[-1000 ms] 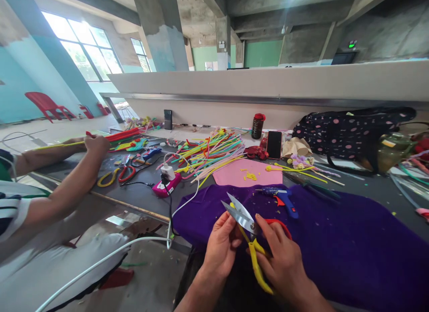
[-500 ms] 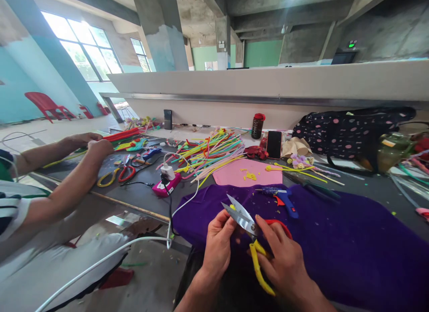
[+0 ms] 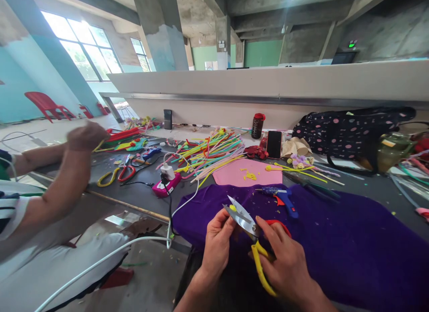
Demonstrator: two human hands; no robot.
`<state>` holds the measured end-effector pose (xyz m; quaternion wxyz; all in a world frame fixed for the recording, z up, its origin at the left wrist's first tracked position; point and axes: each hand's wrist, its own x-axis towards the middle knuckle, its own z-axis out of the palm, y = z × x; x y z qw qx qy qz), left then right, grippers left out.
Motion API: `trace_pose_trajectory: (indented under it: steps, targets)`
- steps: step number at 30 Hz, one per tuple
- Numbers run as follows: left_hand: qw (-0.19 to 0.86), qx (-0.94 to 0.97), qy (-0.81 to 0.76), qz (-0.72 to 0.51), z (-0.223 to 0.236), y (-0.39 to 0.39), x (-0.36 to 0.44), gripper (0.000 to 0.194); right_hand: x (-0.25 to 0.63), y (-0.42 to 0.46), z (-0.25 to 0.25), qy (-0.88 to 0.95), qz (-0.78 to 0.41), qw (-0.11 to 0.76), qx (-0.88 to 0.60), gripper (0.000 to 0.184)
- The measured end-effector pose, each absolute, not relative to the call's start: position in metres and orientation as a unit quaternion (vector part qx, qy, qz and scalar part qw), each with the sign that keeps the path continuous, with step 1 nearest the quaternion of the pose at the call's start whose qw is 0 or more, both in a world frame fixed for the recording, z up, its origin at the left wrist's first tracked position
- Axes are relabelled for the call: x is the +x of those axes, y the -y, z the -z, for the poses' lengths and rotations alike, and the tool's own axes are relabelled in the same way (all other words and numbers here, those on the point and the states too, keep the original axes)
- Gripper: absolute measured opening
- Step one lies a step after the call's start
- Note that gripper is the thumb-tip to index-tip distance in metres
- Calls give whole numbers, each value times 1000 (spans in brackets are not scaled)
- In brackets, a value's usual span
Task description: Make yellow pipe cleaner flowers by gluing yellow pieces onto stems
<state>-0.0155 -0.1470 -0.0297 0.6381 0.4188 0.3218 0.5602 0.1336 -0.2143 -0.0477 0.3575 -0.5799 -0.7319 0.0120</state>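
My right hand [image 3: 286,249] is wrapped round the handles of a pair of scissors [image 3: 247,221], one loop red and the other yellow. Their blades are slightly parted and point away to the upper left. In a pinch at the blades, my left hand [image 3: 217,242] holds a yellow fuzzy stem piece [image 3: 232,208], like a pipe cleaner; most of it is hidden by fingers and blades. Under both hands spreads a purple cloth [image 3: 348,240]. A blue glue gun [image 3: 285,201] lies on it just beyond. Small yellow snippets [image 3: 250,174] rest on a pink sheet [image 3: 228,171].
Behind lies a heap of coloured pipe cleaners [image 3: 214,153]. A pink power strip [image 3: 166,185] with a white cable stands left of the cloth. Pliers [image 3: 315,187], a phone [image 3: 274,145] and a dark bag [image 3: 338,133] are to the right. At left a co-worker's hand [image 3: 87,135] is raised, blurred.
My hands and the scissors have barely moved, with the scissors shifting slightly right. The co-worker's hands moved apart, one rising and blurring.
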Motion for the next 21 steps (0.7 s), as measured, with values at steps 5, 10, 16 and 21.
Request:
trace_pose_trajectory:
  steps: [5,10,16,21]
  targets:
    - [641,415,-319,-562,30,148,-15,12,135,214,50,740,-12,348,-575,65]
    - [637,424,-321,-558,30,149,-15,10,137,215,54,748,-25,339,-569,67]
    - [637,430,-323,-552,29,150,-14,10,138,213,57,751,-35,343,-563,67]
    - [638,434,-316,-552,28,149,-14,10,139,213,59,756,-36,347,-555,67]
